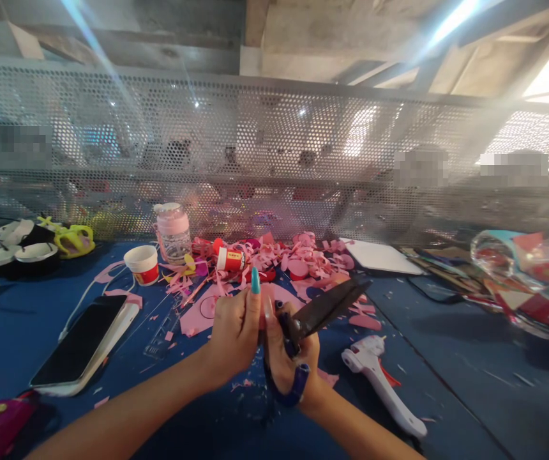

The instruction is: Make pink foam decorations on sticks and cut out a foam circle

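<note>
My left hand [233, 326] is closed with the thumb up, its nail painted teal. A small pink piece [267, 300] shows between my two hands, mostly covered by the fingers, pinched at its left side by my left hand. Scissors [327, 310] with dark blades and blue handles hang in my right hand [284, 361], their tips pointing up to the right, away from the pink piece. My right thumb touches the pink piece too. Behind the hands lies a pink sheet [198, 311] with a circle drawn on it.
Pink scraps [310, 255] heap along the perforated metal partition [255, 134]. On the left are a paper cup [141, 263], a pink-lidded jug [173, 230] and a phone [80, 342]. A white glue gun [384, 383] and a clear plastic bottle [537, 281] lie on the right.
</note>
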The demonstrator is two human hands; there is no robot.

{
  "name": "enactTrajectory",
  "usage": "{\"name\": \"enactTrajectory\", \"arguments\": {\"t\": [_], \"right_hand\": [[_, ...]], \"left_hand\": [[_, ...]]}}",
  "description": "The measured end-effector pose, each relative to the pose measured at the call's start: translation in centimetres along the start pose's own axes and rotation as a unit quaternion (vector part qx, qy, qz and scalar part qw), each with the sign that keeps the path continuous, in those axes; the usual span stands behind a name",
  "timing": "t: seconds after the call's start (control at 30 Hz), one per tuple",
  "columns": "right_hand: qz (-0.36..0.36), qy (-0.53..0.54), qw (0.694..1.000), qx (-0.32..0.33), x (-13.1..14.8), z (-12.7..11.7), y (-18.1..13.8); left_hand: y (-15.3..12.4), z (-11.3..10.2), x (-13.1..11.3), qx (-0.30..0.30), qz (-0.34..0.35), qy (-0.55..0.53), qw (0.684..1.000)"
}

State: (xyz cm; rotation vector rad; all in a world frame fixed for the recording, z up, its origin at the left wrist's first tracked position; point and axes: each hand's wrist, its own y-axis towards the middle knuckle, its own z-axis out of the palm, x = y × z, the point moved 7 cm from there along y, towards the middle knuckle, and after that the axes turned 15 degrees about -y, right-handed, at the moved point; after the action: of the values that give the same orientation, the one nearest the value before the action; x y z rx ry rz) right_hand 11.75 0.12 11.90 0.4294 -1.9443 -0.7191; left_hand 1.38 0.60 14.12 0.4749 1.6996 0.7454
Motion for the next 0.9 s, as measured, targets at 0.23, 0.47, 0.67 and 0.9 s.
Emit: {"name": "enactTrajectory", "arguments": {"t": [0.23, 0.47, 0.67, 0.9], "right_hand": [[0.03, 0.035, 0.998, 0.04, -0.6, 0.6, -0.1], [0.111, 0.035, 0.986, 0.116, -0.7, 1.4, 0.0], [0.075, -0.018, 0.976, 0.202, -0.3, 2.6, -0.7], [0.031, -0.052, 0.975, 0.216, 0.0, 3.1, -1.3]], "left_hand": [[-0.1, -0.4, -0.1, -0.005, 0.086, 0.014, 0.996], [1.8, -3.4, 0.5, -0.135, 0.062, 0.05, 0.988], [2.8, -5.0, 0.0, -0.196, 0.092, 0.077, 0.973], [2.9, -4.8, -0.2, -0.183, 0.104, 0.111, 0.971]]}}
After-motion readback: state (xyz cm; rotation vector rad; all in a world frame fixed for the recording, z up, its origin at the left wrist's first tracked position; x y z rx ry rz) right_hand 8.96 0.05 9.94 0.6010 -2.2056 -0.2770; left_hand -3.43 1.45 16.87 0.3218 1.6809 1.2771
